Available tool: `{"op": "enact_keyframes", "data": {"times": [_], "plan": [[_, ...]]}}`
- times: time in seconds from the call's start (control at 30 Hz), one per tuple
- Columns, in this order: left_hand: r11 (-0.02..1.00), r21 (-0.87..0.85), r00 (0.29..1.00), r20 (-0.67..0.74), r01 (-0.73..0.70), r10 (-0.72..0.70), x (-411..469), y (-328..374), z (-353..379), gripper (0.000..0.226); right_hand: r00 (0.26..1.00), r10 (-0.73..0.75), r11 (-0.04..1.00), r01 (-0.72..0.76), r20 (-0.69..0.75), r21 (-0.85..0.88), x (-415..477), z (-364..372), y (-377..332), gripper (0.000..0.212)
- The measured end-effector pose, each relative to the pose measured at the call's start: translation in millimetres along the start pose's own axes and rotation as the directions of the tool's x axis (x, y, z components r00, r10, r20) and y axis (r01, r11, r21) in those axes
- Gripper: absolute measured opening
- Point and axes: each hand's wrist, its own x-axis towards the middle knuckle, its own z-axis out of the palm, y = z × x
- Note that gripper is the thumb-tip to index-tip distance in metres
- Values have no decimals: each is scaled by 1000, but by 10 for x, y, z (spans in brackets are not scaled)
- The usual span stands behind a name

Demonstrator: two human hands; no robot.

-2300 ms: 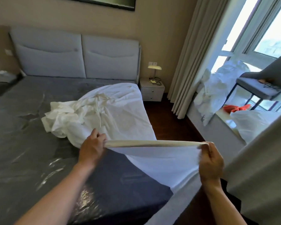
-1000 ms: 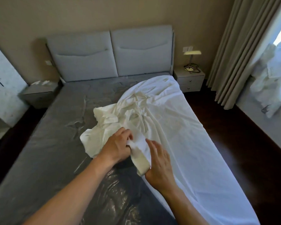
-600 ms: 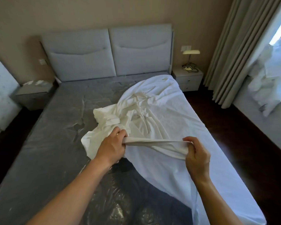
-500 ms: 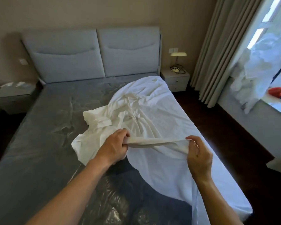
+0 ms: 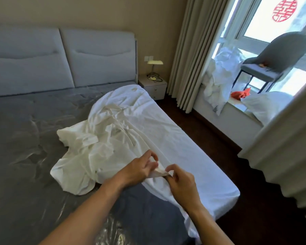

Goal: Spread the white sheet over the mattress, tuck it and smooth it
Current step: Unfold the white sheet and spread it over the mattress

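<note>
The white sheet lies along the right half of the frame's bed. Its right strip is drawn fairly flat over the mattress edge and down the near corner, while its left part is bunched into soft, creased folds at the centre of the frame. The mattress is dark grey under a glossy, wrinkled plastic film that catches the light at lower centre.

Just below centre, the left hand and right hand sit close together. Each pinches a short, folded, hem-like band of the sheet between thumb and curled fingers, lifting it slightly off the cloth below.

At upper left stands a padded, pale grey headboard in two cushioned panels. Right of it is a small white nightstand with a lamp. Beige curtains hang in heavy pleats at upper centre right and again at the right edge. On the window ledge at upper right rest a crumpled white bedding heap, an orange-red cloth and a plump white pillow, with a curved grey chair on thin dark legs behind. The floor is dark wood.
</note>
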Motion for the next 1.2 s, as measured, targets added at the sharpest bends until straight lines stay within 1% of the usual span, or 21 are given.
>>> {"op": "enact_keyframes", "data": {"times": [0.07, 0.1, 0.13, 0.2, 0.23, 0.27, 0.3, 0.33, 0.4, 0.47, 0.57, 0.63, 0.7, 0.8, 0.87, 0.93, 1.0, 1.03, 1.07, 1.13, 1.2], "plan": [[981, 164, 993, 74, -105, 94, -94, -50, 20, 38, 999, 4, 1000, -3, -36, 11, -25, -48, -96, 3], [953, 254, 984, 107, -163, 140, -117, -66, 46, 42, 999, -1, 1000, 2, -50, 15, -31, -68, -141, 6], [920, 326, 974, 125, -219, 188, -128, -71, 74, 36, 998, -17, 1000, 18, -67, 18, -35, -89, -179, 9], [854, 434, 957, 95, -288, 274, -114, -93, 93, 14, 998, -43, 999, 43, -44, 5, -16, -156, -252, 11], [837, 469, 956, 63, -281, 286, -114, -112, 79, 11, 999, -45, 999, 45, 5, -9, -7, -216, -275, 12], [831, 495, 960, 24, -255, 280, -117, -136, 52, 15, 997, -42, 999, 44, 60, -28, 7, -286, -278, 13], [829, 515, 964, -17, -218, 264, -126, -173, 21, 23, 995, -41, 998, 45, 94, -43, 17, -368, -273, 14], [828, 531, 967, -61, -179, 248, -137, -215, -16, 31, 995, -44, 998, 48, 88, -39, 32, -455, -261, 13], [835, 545, 965, -168, -81, 203, -182, -296, -127, 36, 999, -51, 999, 51, -17, 12, 81, -625, -252, 12], [837, 548, 943, -283, 10, 174, -242, -366, -315, 30, 988, -45, 998, 51, -148, 38, 141, -742, -270, 13], [839, 536, 910, -389, 95, 145, -347, -472, -619, 30, 954, 4, 995, 27, -300, 101, 202, -850, -311, 6], [838, 532, 889, -433, 119, 149, -409, -501, -765, 35, 915, 63, 984, 9, -400, 176, 234, -900, -354, 2], [836, 536, 861, -475, 116, 185, -447, -499, -858, 43, 868, 103, 977, 4, -485, 215, 263, -908, -385, 2], [821, 563, 802, -530, 91, 275, -489, -498, -969, 45, 831, 190, 969, -75, -522, 234, 313, -824, -359, 9], [822, 562, 797, -537, 91, 279, -515, -509, -1020, 39, 845, 287, 943, -167, -450, 288, 321, -697, -341, 14], [833, 545, 847, -484, 94, 221, -541, -513, -1048, 30, 890, 305, 944, -237, -339, 228, 294, -504, -354, 19], [889, 437, 894, -441, 134, 82, -528, -511, -1052, 24, 943, 289, 946, -255, -163, 201, 327, -263, -413, 14], [915, 372, 902, -431, 152, 25, -522, -507, -1044, 22, 960, 277, 944, -263, -46, 201, 350, -129, -444, 11], [929, 329, 906, -424, 169, -15, -535, -516, -1037, 22, 964, 257, 943, -267, 76, 199, 373, 36, -473, 13], [933, 301, 918, -391, 197, -67, -603, -541, -1038, 20, 933, 209, 939, -276, 294, 206, 412, 390, -532, 30], [922, 308, 937, -325, 235, -130, -677, -549, -1061, 22, 865, 198, 913, -334, 462, 234, 449, 715, -552, 47]]}}
